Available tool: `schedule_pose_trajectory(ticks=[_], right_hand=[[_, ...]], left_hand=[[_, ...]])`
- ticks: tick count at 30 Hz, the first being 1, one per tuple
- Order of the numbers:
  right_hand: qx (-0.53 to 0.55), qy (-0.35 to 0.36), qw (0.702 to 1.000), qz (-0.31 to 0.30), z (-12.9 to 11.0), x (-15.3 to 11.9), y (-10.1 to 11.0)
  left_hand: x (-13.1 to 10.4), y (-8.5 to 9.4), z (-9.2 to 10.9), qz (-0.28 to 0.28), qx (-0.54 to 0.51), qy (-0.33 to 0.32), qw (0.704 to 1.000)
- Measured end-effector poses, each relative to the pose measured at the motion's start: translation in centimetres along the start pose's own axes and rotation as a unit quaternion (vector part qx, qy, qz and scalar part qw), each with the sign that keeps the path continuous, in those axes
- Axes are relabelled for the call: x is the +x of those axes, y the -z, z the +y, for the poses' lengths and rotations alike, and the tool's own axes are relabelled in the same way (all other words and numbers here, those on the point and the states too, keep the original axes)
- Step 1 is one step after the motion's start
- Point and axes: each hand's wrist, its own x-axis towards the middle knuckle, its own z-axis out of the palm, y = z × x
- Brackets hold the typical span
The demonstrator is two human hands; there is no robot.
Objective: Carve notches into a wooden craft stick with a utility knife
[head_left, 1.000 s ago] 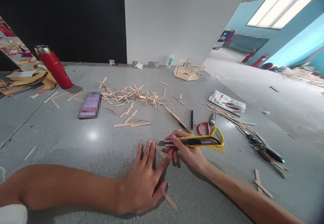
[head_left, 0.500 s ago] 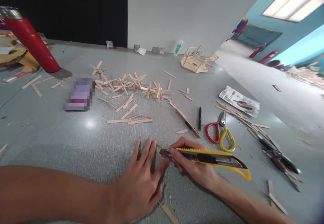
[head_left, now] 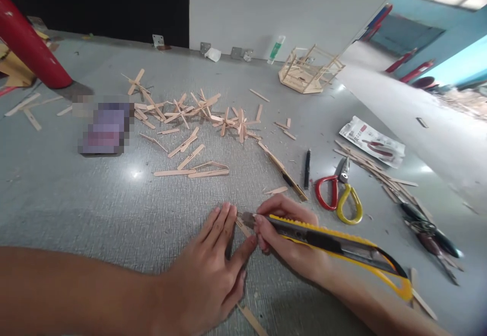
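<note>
My right hand (head_left: 289, 237) is closed around a yellow-and-black utility knife (head_left: 338, 247), its handle slanting back over my wrist. The knife's blade is out, its tip against a wooden craft stick (head_left: 242, 228) close to my left fingertips. With the palm down, my left hand (head_left: 213, 262) presses that stick onto the table, index fingertip at its upper end and thumb lower down. Part of the stick is hidden beneath the hand. Below my left hand, a piece of wooden stick (head_left: 251, 320) pokes out; whether it is the same one I cannot tell.
Craft sticks (head_left: 190, 110) lie scattered across the grey table (head_left: 95, 199). Right of my hands are red-and-yellow-handled scissors (head_left: 344, 189), a black pen-like tool (head_left: 307, 169), pliers (head_left: 429, 229) and a white packet (head_left: 373, 141). A stick frame (head_left: 304, 75) stands behind, a red cylinder (head_left: 34, 42) far left.
The knife's handle has swung down towards my right forearm, and the blade sits slightly higher along the stick. My left hand stays pressed in place. The view has shifted a little.
</note>
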Motion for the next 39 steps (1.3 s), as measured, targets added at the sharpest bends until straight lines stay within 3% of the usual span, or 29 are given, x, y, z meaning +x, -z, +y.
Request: schedule_pose_trajectory(ticks=[3,8,12,17,33,39], right_hand=[[-0.015,-0.01,1.0,-0.013,-0.05,-0.11,0.05],[-0.141,0.05,0.988,0.044,-0.54,0.19,-0.08],[-0.126,0.043,0.991,0.015,-0.69,0.12,-0.43],[-0.21,0.072,0.974,0.04,-0.54,-0.18,-0.59],[-0.214,0.094,0.972,0.012,-0.56,0.05,-0.55],[-0.259,0.092,0.961,0.007,-0.66,-0.05,-0.72]], left_hand=[[0.14,0.17,0.05,0.002,0.004,0.0,1.0],[0.3,0.25,0.05,0.008,0.014,0.0,1.0],[0.3,0.33,0.01,0.007,0.016,-0.01,1.0],[0.28,0.45,0.02,0.002,0.013,-0.004,1.0],[0.55,0.19,0.14,-0.001,0.035,-0.011,0.999],[1.03,0.75,-0.03,-0.017,0.094,-0.062,0.993]])
